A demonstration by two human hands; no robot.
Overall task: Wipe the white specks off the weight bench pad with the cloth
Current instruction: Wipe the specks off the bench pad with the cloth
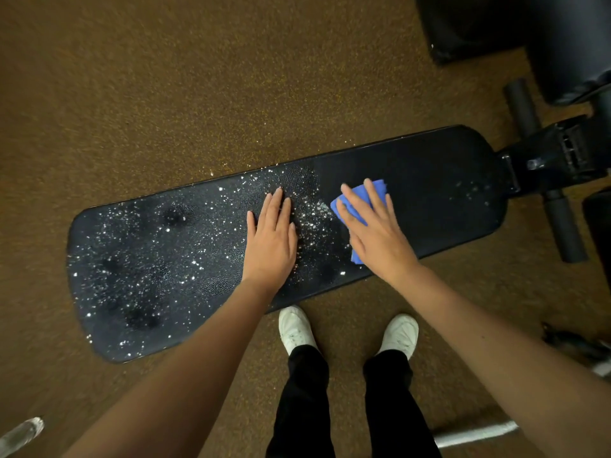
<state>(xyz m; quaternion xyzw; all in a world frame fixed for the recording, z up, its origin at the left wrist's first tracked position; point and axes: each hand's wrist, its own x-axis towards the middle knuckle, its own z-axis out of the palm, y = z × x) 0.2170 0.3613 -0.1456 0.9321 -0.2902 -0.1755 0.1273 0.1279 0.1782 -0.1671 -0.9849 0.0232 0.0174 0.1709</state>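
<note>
A long black weight bench pad (429, 193) lies across the view. White specks (158, 259) cover its left half thickly, and a few faint ones lie near its right end; the stretch right of the cloth is mostly dark and bare. My right hand (373, 233) presses flat with straight fingers on a blue cloth (377, 190) near the pad's middle. A small heap of specks (319, 209) lies along the cloth's left edge. My left hand (272, 239) rests flat on the speckled pad just left of that heap.
The bench's black frame and foam rollers (562, 223) stick out at the right end. Another dark padded piece (496, 31) fills the top right. Brown speckled floor (165, 94) surrounds the bench. My white shoes (294, 328) stand close to the pad's near edge.
</note>
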